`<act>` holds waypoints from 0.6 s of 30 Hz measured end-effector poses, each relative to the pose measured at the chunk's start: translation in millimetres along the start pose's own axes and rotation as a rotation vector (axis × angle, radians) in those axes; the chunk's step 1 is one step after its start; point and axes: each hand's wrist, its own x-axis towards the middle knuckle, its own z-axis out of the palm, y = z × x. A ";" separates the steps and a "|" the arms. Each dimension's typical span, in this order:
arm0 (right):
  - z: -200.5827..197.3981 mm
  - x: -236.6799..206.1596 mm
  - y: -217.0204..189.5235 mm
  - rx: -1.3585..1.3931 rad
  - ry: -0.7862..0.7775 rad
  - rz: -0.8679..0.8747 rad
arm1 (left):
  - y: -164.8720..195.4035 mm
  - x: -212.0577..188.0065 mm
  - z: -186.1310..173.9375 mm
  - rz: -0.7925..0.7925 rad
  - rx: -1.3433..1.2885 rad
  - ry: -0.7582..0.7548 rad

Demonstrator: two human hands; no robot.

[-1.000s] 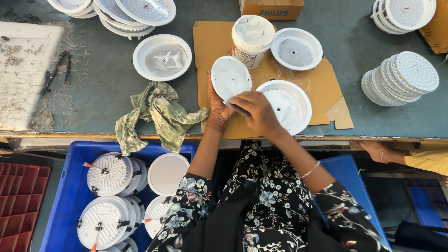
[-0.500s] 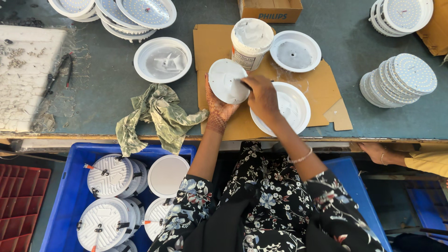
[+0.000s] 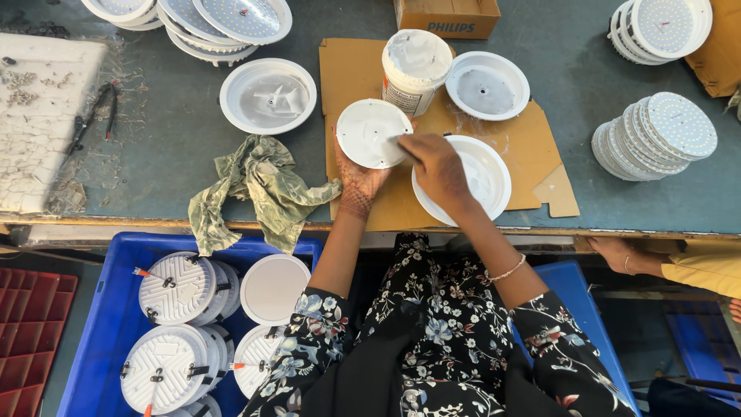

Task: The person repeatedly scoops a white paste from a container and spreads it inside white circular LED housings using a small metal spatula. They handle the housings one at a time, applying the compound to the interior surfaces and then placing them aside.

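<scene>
- A round white disc is held tilted above a sheet of cardboard; it is gripped from below by the left hand, whose fingers are curled on its lower edge.
- The right hand is kept half closed, with its fingertips pressed on the disc's right side; whether anything is pinched in them cannot be told.
- A white round lamp housing is seen just under the right hand, on the cardboard.
- A white tub of paste is placed just behind the disc, with a second housing beside it.
- A crumpled green rag is left at the table edge, to the left.
- Finished round lamps are stacked in a blue crate below the table.
- Another person's hand is rested at the table edge on the right.
</scene>
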 end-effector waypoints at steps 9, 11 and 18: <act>-17.1 -37.4 21.4 0.020 0.034 0.008 | 0.8 -1.3 4.4 -0.007 0.090 -0.027; -41.7 -48.5 49.4 0.087 0.145 0.172 | 1.7 -1.8 7.7 -0.017 0.091 -0.025; -91.6 -123.2 160.4 0.697 0.743 0.634 | 1.7 1.0 19.5 -0.019 0.240 -0.011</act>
